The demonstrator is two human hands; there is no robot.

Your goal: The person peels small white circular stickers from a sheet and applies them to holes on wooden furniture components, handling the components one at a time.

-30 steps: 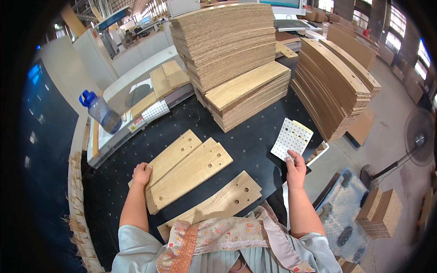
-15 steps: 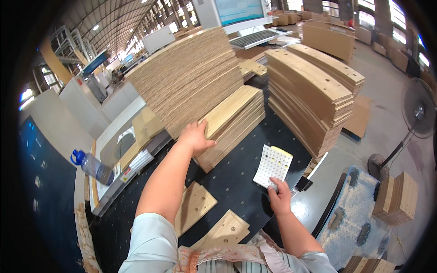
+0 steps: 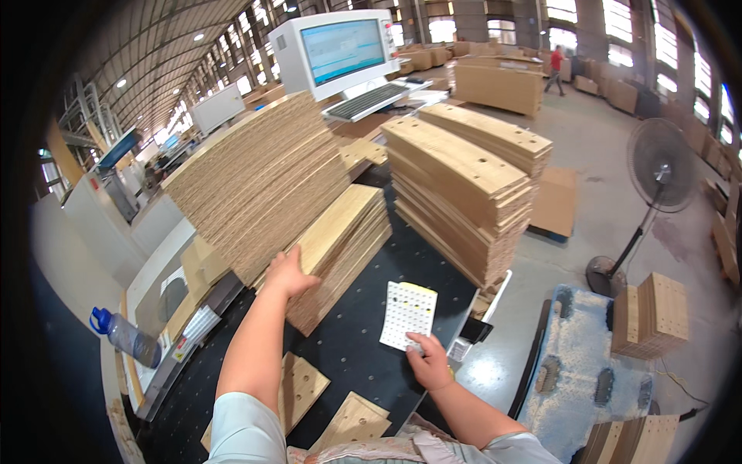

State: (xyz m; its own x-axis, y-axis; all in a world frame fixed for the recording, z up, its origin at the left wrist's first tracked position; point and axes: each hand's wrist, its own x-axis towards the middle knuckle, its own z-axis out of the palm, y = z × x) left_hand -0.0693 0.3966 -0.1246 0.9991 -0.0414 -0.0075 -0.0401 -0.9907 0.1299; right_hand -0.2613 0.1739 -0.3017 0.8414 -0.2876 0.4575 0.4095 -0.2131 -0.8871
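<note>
The left hand (image 3: 286,277) is laid over the near end of the short stack of boards (image 3: 344,263), its thumb spread wide from the fingers; I cannot tell whether it grips the top board. That stack stands around the middle of the dark surface (image 3: 371,290), against the tall stack (image 3: 255,185) to its left.

The right hand (image 3: 430,365) has its fingers nearly closed, index finger and thumb pinching the near edge of the white dotted sheet (image 3: 406,309). The sheet is near the surface's right edge; whether it touches the surface, I cannot tell.

A dark lane of surface runs between the short stack and the 2 piles of drilled boards (image 3: 471,182) toward the far right corner, widening toward the sheet. Beside the right edge, just past the right hand, sits a black object (image 3: 475,331).

At the near edge, 2 groups of loose drilled boards, 1 under the left forearm (image 3: 303,387) and 1 farther right (image 3: 355,421), narrow the room below the hands. Beyond the left edge, a blue-capped bottle (image 3: 133,339) leans on a ledge.
</note>
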